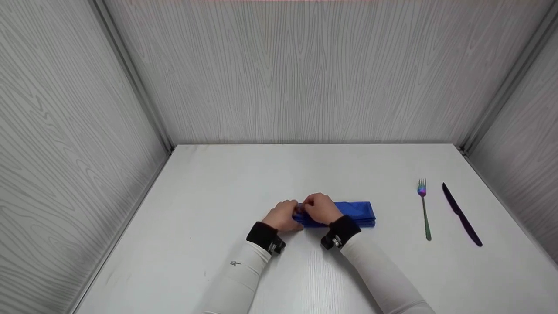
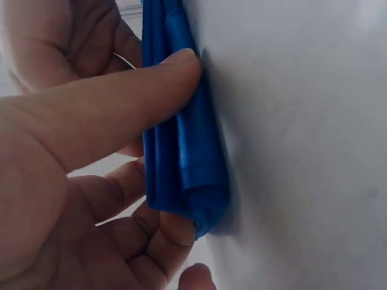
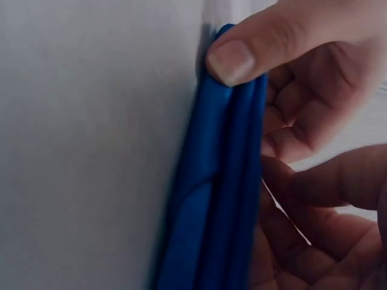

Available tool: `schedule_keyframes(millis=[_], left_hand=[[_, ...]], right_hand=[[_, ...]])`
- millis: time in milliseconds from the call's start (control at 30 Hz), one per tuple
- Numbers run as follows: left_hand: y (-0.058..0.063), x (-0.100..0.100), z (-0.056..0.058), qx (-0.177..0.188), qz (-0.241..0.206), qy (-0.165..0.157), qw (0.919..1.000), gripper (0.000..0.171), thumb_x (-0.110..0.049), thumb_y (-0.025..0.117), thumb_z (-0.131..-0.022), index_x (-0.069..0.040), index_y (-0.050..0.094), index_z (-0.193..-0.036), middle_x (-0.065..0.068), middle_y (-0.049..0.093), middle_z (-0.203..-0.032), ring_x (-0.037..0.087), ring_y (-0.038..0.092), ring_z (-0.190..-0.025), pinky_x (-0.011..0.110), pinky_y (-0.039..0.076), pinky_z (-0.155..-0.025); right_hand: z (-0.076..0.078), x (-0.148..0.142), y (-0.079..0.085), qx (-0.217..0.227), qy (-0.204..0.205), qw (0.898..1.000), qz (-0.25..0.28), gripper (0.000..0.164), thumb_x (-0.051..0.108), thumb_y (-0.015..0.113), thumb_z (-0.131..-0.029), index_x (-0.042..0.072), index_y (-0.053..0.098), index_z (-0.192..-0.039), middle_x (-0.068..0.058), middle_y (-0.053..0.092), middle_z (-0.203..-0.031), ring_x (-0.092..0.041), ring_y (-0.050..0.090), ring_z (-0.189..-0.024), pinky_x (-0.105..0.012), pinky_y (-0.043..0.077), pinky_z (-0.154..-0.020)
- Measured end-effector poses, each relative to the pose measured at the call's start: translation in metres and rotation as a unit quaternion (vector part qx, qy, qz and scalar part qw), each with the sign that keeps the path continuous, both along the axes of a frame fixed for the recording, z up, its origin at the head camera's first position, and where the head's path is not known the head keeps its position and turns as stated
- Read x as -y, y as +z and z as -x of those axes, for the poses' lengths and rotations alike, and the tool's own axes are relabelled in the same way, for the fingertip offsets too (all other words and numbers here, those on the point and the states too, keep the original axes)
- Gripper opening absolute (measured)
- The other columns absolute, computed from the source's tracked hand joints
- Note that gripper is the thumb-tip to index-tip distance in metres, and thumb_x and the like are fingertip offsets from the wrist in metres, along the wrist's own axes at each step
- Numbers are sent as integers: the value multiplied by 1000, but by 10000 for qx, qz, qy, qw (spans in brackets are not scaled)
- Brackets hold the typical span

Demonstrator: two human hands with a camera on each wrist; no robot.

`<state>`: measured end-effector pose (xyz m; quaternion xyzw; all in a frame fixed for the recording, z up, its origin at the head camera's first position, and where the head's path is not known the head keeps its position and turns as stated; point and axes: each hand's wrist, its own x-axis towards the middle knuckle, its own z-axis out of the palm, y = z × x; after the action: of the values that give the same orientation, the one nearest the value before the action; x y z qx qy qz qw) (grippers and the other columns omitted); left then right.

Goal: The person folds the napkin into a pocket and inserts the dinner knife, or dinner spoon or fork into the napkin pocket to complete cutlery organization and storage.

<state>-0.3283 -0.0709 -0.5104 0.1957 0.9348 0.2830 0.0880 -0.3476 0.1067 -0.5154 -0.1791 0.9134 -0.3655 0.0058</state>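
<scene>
A glossy blue cloth [image 1: 358, 211], folded into a long flat strip of several layers, lies on the white table in front of me. My left hand [image 1: 282, 216] grips its left end, the thumb [image 2: 175, 69] pressed along the near folded edge and the fingers round the far side and the end. Over the top of the same end, my right hand [image 1: 321, 208] has its thumb and fingers curled together at the cloth's upper layer, close beside the left fingers. The layered edge [image 3: 211, 175] shows in the right wrist view; the right fingertips are partly hidden.
To the right on the table [image 1: 209, 183] lie a rainbow-sheen fork [image 1: 425, 213], tines away from me, and a dark purple knife [image 1: 462, 216] slanted beside it. Wood-grain panels [image 1: 279, 78] rise at the back and both sides.
</scene>
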Motion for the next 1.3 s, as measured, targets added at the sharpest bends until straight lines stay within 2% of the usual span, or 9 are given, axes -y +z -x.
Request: schedule_keyframes(millis=[133, 300, 533, 700, 867, 967, 1133, 1200, 1300], left_hand=[[0, 2, 0, 100, -198, -55, 9997, 41, -13, 88, -79, -2, 63, -110, 9, 64, -103, 23, 59, -97, 42, 51, -91], [2, 7, 2, 63, -327, -209, 9992, 34, -10, 85, -84, 1, 66, -110, 10, 65, -100, 18, 55, -90, 37, 50, -88], [8, 13, 2, -246, 129, -200, 9994, 12, -7, 76, -93, -1, 73, -103, 9, 66, -97, 18, 57, -86, 38, 53, -84], [10, 15, 2, -543, 376, 175, 9977, 8, -11, 76, -93, -4, 73, -91, 4, 60, -90, 18, 54, -81, 38, 52, -79], [10, 11, 4, -827, 222, 743, 9936, 14, -21, 77, -96, -8, 78, -99, 9, 71, -98, 23, 66, -90, 42, 56, -81], [11, 7, 4, -954, -164, 985, 9904, 14, -21, 76, -98, -10, 77, -105, 9, 77, -100, 25, 71, -91, 42, 57, -79], [16, 5, 1, -1115, -822, 1257, 9824, 10, -17, 73, -100, -8, 69, -101, 9, 75, -91, 23, 70, -81, 40, 55, -73], [18, 5, 0, -1049, -726, 1145, 9852, 11, -17, 73, -100, -6, 71, -99, 8, 76, -92, 23, 70, -84, 40, 56, -75], [18, 4, -1, -862, -412, 571, 9938, 11, -13, 73, -99, -4, 78, -101, 10, 78, -99, 26, 72, -94, 42, 58, -84]], right_hand=[[4, -1, -6, 246, -173, 9995, 114, 14, 6, 67, -94, 0, 79, -92, -6, 76, -89, -19, 65, -84, -35, 54, -84], [5, -5, -9, 245, 98, 9993, 261, 14, 6, 66, -95, 0, 79, -96, -7, 76, -91, -17, 63, -85, -34, 52, -84], [6, -7, -10, 156, 383, 9990, 156, 17, 8, 64, -98, 2, 80, -100, -9, 78, -95, -17, 65, -86, -35, 53, -84], [5, -9, -8, 325, 483, 9982, 156, 22, 24, 67, -103, 6, 79, -101, -4, 74, -90, -13, 60, -81, -32, 50, -80], [4, -13, -5, 511, 634, 9962, 297, 23, 29, 77, -98, 7, 78, -103, -2, 73, -94, -12, 59, -83, -32, 50, -82], [6, -14, -6, 421, 602, 9966, 374, 18, 25, 77, -97, 7, 77, -99, -1, 71, -90, -12, 57, -82, -32, 48, -81], [8, -15, -10, 344, 200, 9976, 570, 15, 18, 71, -100, 6, 74, -92, 4, 63, -81, -12, 54, -78, -30, 44, -78], [9, -15, -10, 382, -6, 9972, 639, 13, 17, 70, -99, 6, 73, -93, 5, 60, -81, -13, 53, -78, -30, 43, -78], [9, -15, -10, 382, -173, 9959, 804, 10, 14, 69, -99, 5, 71, -96, 3, 61, -83, -14, 53, -80, -31, 44, -80]])
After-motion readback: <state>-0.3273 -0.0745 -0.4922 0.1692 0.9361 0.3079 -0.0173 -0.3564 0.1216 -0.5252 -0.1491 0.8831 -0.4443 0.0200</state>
